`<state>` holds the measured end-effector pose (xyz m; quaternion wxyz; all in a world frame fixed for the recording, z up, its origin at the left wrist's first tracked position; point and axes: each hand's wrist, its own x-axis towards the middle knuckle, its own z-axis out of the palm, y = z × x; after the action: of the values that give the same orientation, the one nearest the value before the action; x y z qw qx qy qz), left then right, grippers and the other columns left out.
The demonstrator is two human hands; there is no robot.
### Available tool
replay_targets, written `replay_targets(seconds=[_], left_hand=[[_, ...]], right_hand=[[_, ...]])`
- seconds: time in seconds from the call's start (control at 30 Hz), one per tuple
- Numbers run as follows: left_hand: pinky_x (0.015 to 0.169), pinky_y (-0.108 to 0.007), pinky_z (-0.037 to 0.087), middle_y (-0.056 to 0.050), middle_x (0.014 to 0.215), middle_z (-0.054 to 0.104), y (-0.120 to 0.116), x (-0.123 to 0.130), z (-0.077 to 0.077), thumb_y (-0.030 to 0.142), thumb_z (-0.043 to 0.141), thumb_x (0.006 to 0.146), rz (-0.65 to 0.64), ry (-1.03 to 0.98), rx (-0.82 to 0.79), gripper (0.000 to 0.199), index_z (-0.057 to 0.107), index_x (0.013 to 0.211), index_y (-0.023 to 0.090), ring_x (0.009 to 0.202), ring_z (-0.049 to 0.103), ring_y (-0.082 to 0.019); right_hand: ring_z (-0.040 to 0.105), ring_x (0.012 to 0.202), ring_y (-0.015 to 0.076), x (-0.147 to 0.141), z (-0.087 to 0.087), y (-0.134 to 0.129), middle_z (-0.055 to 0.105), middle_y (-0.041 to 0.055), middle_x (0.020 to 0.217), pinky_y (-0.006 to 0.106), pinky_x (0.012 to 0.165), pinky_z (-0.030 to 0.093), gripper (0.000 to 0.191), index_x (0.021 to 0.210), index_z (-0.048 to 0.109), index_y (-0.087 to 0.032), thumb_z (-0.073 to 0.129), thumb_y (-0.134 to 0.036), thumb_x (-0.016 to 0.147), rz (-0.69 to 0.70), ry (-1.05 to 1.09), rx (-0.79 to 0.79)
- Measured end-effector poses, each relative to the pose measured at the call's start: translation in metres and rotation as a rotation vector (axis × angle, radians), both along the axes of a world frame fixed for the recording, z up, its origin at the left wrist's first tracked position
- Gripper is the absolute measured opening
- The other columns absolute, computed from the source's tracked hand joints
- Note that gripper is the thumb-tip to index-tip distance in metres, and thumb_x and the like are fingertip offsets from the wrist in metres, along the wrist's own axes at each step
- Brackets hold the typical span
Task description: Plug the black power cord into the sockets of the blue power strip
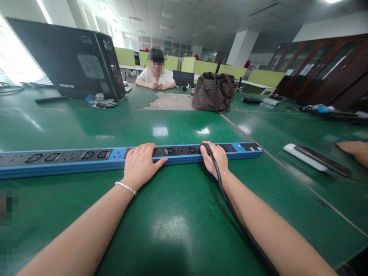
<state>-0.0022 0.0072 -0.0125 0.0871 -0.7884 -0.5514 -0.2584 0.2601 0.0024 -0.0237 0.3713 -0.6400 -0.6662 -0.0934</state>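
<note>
- One blue power strip [92, 165], across the middle of the frame; left end cut off by the frame edge, right end reaching a pale seam [301, 179] in the tabletop.
- One green tabletop [172, 195], showing in a wide band beyond the strip and another between the forearms, room enough for both arms.
- Two bare hands on the strip, centre of frame, well apart.
- Left hand [140, 163]: palm down over the strip, thumb spread wide.
- Right hand [217, 157]: fingers closed about one black plug [206, 148] at the strip's face; whether seated, I cannot tell.
- One black cable [230, 203], from plug to bottom edge, along the right forearm.
- Two light-blue socket panels [117, 154] on the strip, left and right of the hands.
- Two bracelets [125, 188], one per wrist.
- One black computer case [86, 61], upper left; gloves [100, 101] just beside, number unclear.
- One brown bag [212, 92], upper centre-right.
- Two other people: one seated [158, 78], upper centre; one hand [355, 149], right edge.
</note>
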Motion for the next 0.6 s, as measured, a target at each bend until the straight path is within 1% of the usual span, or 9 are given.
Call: replay_targets(seconds=[0.1, 0.17, 0.27, 0.37, 0.47, 0.6], left_hand=[[0.093, -0.045, 0.039, -0.012, 0.117, 0.064, 0.001, 0.0, -0.001, 0.057, 0.051, 0.082, -0.004, -0.011, 0.005, 0.05, 0.058, 0.113, 0.018, 0.111, 0.056, -0.029], [0.093, -0.045, 0.039, -0.011, 0.117, 0.064, 0.001, 0.0, -0.001, 0.058, 0.051, 0.082, -0.006, -0.016, 0.01, 0.05, 0.058, 0.112, 0.018, 0.111, 0.056, -0.03], [0.093, -0.045, 0.04, -0.011, 0.116, 0.065, 0.002, -0.001, -0.002, 0.058, 0.051, 0.082, -0.008, -0.013, 0.019, 0.05, 0.058, 0.112, 0.018, 0.11, 0.057, -0.03], [0.092, -0.045, 0.04, -0.012, 0.116, 0.065, 0.003, -0.001, -0.003, 0.058, 0.052, 0.081, -0.013, -0.017, 0.031, 0.051, 0.058, 0.112, 0.018, 0.11, 0.057, -0.03], [0.091, -0.045, 0.04, -0.013, 0.115, 0.065, 0.004, -0.002, -0.005, 0.058, 0.052, 0.081, -0.011, -0.02, 0.043, 0.051, 0.059, 0.111, 0.018, 0.109, 0.057, -0.031], [0.092, -0.045, 0.041, -0.012, 0.116, 0.065, 0.003, -0.003, -0.006, 0.059, 0.052, 0.081, -0.01, -0.008, 0.052, 0.052, 0.058, 0.111, 0.018, 0.109, 0.057, -0.03]], right_hand=[[0.062, 0.109, 0.0244, 0.0, 0.0, 0.002, 0.071, 0.0103, 0.105, 0.04, 0.101, 0.038, 0.036, 0.099, 0.068, -0.019, 0.041, -0.039, 0.09, 0.044, 0.02, 0.054], [0.065, 0.102, 0.0244, 0.001, 0.001, 0.002, 0.072, 0.0098, 0.1, 0.04, 0.099, 0.041, 0.038, 0.097, 0.069, -0.019, 0.04, -0.042, 0.089, 0.048, 0.102, 0.073], [0.067, 0.092, 0.0225, 0.007, 0.006, 0.002, 0.073, 0.0084, 0.094, 0.037, 0.09, 0.047, 0.045, 0.096, 0.069, -0.019, 0.036, -0.048, 0.09, -0.001, 0.39, 0.129], [0.066, 0.092, 0.0224, 0.013, 0.01, 0.003, 0.073, 0.0095, 0.094, 0.037, 0.089, 0.048, 0.049, 0.091, 0.07, -0.017, 0.036, -0.052, 0.09, -0.023, 0.617, 0.165], [0.066, 0.095, 0.0229, 0.014, 0.008, 0.003, 0.073, 0.01, 0.096, 0.038, 0.092, 0.047, 0.049, 0.091, 0.071, -0.016, 0.038, -0.053, 0.089, 0.015, 0.683, 0.146], [0.065, 0.102, 0.0228, 0.009, 0.001, 0.003, 0.072, 0.0076, 0.101, 0.038, 0.096, 0.045, 0.048, 0.095, 0.07, -0.02, 0.04, -0.056, 0.089, 0.093, 0.653, 0.096]])
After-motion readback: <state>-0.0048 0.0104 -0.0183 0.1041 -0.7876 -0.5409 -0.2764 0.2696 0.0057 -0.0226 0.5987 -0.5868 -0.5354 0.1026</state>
